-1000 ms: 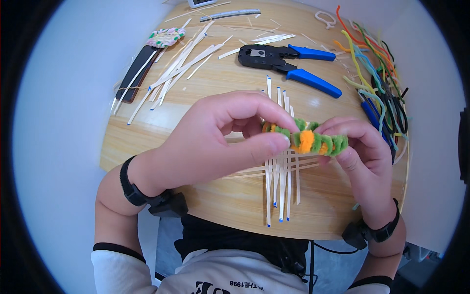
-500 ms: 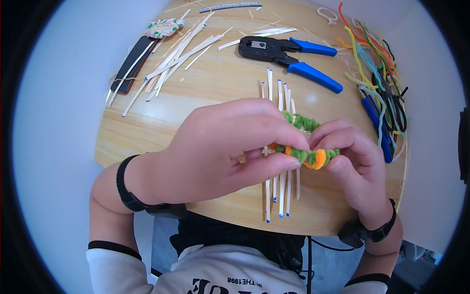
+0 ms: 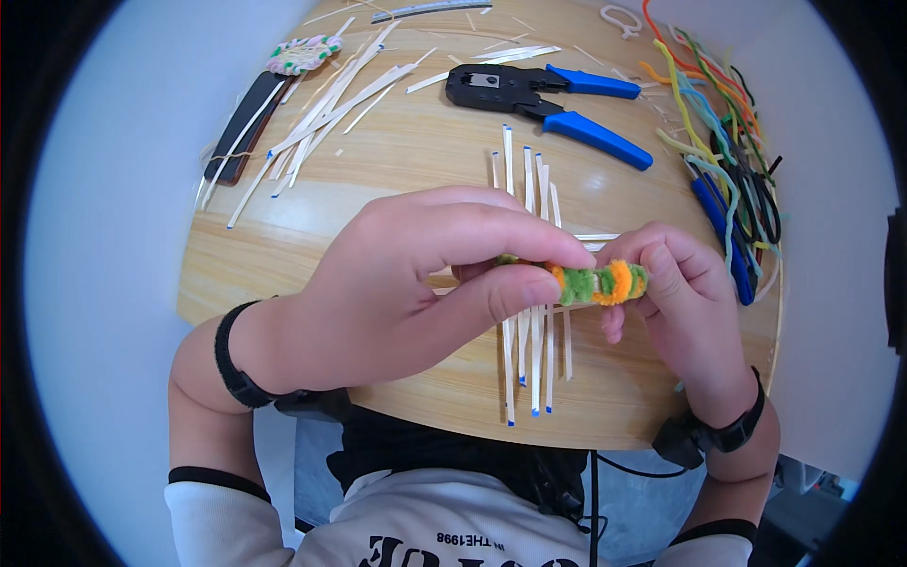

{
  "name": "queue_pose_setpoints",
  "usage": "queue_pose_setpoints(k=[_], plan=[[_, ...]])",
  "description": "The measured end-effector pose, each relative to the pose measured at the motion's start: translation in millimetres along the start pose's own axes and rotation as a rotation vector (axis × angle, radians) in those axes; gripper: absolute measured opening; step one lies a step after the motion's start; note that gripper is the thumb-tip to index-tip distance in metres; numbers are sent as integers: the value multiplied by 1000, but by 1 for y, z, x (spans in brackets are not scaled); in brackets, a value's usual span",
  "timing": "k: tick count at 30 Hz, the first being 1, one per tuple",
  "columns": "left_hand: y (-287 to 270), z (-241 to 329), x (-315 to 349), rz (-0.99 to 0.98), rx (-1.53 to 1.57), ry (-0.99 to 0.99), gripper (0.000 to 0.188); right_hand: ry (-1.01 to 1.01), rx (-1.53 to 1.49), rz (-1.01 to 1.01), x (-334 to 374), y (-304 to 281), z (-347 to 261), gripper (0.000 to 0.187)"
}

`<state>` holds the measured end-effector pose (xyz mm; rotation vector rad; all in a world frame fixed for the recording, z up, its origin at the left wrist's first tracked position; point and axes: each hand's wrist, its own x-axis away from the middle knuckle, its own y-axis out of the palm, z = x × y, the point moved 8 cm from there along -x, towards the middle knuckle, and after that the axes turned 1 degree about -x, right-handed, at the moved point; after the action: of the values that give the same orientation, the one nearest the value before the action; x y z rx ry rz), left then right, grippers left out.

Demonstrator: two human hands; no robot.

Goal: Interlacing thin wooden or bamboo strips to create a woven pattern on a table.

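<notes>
A fuzzy green-and-orange pipe-cleaner piece (image 3: 619, 283) is held above the table between both hands, with its banded edge toward me. My left hand (image 3: 416, 274) pinches its left part between thumb and forefinger, covering much of that end. At the right end, my right hand (image 3: 694, 293) grips it with the thumb and bent fingers. Below the hands lie pale thin strips (image 3: 536, 369) with blue tips, some crossing others. Their crossing is mostly hidden by my hands.
Beyond my hands lies a black crimping tool (image 3: 491, 88) with blue handles. Loose pale strips (image 3: 326, 118), a dark flat object (image 3: 244, 132) and a pink-white-green fuzzy piece (image 3: 302, 55) lie far left. Coloured pipe cleaners (image 3: 699, 99) and a blue-handled tool (image 3: 723, 236) line the right edge.
The pipe-cleaner piece has turned from showing its ringed opening to nearly edge-on. My right thumb has moved up to its right end. The whole view has shifted slightly.
</notes>
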<state>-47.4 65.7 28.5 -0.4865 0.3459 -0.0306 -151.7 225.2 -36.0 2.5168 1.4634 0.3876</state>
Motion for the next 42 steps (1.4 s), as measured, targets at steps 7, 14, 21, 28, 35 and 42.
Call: queue_pose_setpoints(k=[7,14,21,28,35,42], plan=[[-2,-6,2,46,85,-16,25,-29,14,1,3,3,-4,24],[-6,-4,1,35,36,64,29,-202,54,-74,3,14,-12,19],[1,3,0,33,-102,138,31,-326,533,8,8,17,-29,25],[4,7,1,59,-219,210,32,-593,937,-42,17,31,-44,24],[3,12,3,77,-268,241,32,-667,1064,-30,22,38,-50,24],[2,18,4,73,-329,257,30,-673,1106,-37,26,42,-53,27]])
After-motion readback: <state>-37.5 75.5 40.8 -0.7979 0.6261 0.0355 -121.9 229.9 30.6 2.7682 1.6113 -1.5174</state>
